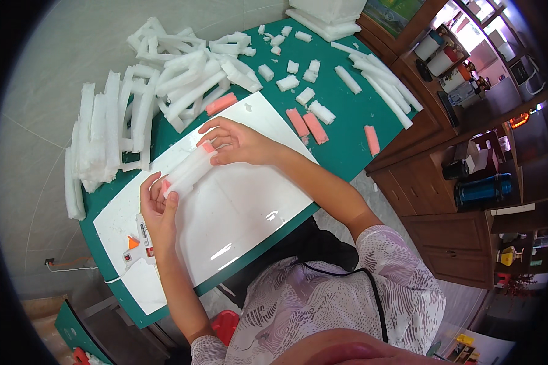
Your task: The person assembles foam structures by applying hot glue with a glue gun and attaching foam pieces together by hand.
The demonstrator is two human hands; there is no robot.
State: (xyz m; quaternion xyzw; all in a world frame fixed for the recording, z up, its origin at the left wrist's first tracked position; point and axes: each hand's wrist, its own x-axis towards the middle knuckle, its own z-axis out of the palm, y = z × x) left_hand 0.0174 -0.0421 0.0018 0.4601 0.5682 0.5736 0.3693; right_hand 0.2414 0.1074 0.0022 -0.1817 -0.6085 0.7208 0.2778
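Grips of left hand (159,204) and right hand (240,145) pinch opposite ends of a white foam piece (189,170) above the board (243,210); its pink ends look fitted, while 4 pink blocks (315,128) remain loose.

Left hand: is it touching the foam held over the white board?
Touching. The head view shows the left hand with its thumb against the lower end of the held foam.

Bright overall | glare streaks on white board (256,198) | edges bowed | corners black
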